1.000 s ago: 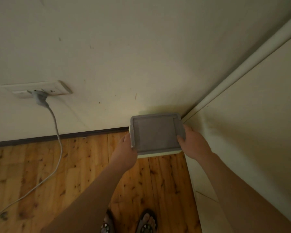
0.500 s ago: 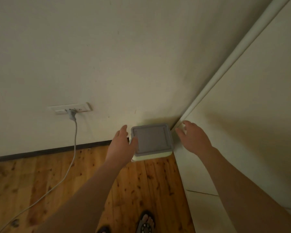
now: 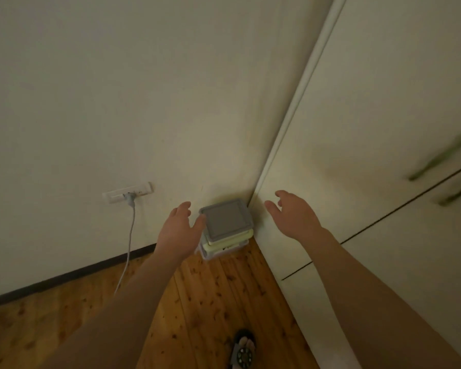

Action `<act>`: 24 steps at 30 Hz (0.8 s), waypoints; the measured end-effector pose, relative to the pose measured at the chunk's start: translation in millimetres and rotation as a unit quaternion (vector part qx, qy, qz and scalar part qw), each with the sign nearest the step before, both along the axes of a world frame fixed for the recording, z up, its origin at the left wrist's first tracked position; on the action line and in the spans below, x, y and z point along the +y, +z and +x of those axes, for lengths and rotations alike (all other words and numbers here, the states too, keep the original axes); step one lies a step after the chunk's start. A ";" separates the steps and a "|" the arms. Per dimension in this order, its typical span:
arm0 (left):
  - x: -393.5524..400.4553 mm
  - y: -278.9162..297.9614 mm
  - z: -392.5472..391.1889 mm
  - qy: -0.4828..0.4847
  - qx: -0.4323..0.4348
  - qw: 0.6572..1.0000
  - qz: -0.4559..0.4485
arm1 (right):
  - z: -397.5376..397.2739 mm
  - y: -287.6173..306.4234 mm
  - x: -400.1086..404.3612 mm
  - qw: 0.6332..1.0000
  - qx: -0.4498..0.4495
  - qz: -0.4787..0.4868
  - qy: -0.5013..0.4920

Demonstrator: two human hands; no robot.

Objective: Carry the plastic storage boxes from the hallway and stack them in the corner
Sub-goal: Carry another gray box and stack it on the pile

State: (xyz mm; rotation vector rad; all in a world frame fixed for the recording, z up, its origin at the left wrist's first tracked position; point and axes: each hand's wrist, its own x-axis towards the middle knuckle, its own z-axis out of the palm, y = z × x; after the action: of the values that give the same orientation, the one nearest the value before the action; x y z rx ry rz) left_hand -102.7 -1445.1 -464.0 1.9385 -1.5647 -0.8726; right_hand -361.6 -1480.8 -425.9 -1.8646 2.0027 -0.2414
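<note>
Plastic boxes look light, hard and smooth; grab the two sides. Left hand and right hand hold nothing, fingers loose.

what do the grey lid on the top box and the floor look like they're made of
Grey lid: probably moulded plastic, matte, judging by its rounded corners, raised rim and flat even colour.
Floor: wood boards, likely pine, with a warm, slightly glossy finish; dark knots and plank seams show. Real timber or a printed laminate cannot be told apart here.
</note>
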 end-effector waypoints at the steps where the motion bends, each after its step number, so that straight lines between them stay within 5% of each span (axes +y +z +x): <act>1: 7.4 9.5 2.5 -0.003 0.003 1.000 -0.007 | 2.8 8.4 11.5 1.000 -0.004 -0.003 -0.004; 24: 224.5 187.7 -71.2 -0.135 0.081 0.982 -0.105 | -43.1 172.9 326.6 0.975 -0.042 -0.135 -0.172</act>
State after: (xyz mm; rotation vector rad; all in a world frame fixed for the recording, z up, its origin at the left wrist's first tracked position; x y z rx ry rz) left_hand -173.9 -1220.6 -276.3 1.4929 -1.7682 -0.9065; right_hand -404.8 -1154.3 -253.0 -1.6081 2.3171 -0.7087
